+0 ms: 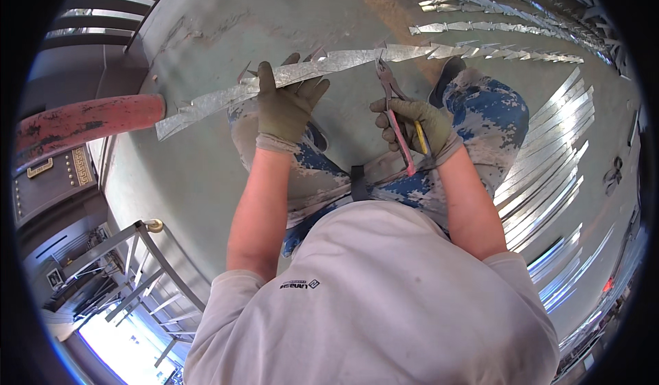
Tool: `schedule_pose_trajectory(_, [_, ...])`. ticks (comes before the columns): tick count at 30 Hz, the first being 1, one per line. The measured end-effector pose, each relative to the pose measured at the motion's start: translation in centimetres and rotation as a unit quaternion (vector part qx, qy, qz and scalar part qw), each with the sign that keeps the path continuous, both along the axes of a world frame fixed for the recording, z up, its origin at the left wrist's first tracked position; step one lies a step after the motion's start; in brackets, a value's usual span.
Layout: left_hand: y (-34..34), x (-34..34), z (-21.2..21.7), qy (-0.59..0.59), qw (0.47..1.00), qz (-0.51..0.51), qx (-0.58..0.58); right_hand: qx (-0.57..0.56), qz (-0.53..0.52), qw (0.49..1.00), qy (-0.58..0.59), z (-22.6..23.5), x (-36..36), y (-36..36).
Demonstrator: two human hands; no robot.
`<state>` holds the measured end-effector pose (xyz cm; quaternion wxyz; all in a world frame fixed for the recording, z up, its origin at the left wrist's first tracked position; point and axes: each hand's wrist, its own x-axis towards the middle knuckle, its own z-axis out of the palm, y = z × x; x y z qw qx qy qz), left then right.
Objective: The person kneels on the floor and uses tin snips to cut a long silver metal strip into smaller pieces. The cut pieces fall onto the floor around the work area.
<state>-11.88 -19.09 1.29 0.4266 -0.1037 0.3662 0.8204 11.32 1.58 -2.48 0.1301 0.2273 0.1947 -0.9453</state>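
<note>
A long, thin silvery metal strip (343,61) with jagged spikes along its edges runs crosswise in front of me. My left hand (288,103), in an olive work glove, holds it left of its middle, with the thumb lying across it and other fingertips showing past its far edge. In the gloved right hand (420,122) is a pair of pliers (387,86) with one red and one yellow handle. The jaws point away from me, right at the strip's near edge; whether they grip it I cannot tell.
Several spiked strips (473,26) lie at the far right, and long plain metal strips (549,151) are spread on the floor to my right. A worn red rounded bar (96,124) reaches in from the left. A metal frame with a caster (155,225) stands at the lower left.
</note>
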Motion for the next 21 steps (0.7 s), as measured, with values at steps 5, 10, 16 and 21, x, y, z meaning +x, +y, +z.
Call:
schedule_pose_trajectory(5, [-0.1, -1.8, -0.5, 0.054, 0.995, -0.029, -0.079, 0.062, -0.012, 0.998, -0.023, 0.2, 0.1, 0.9])
schedule_pose_trajectory(10, [0.9, -2.1, -2.3, 0.051, 0.995, -0.075, -0.042, 0.034, -0.043, 0.999, -0.003, -0.9, 0.6, 2.0])
schedule_pose_trajectory(16, [1.9, -2.0, -4.1, 0.030, 0.997, -0.070, -0.020, 0.068, -0.067, 0.992, -0.078, 0.0, -0.3, 0.4])
schedule_pose_trajectory(21, [3.3, -1.9, -4.2, 0.038, 0.997, -0.050, -0.039, 0.191, 0.013, 0.969, -0.153, 2.5, -0.4, -2.6])
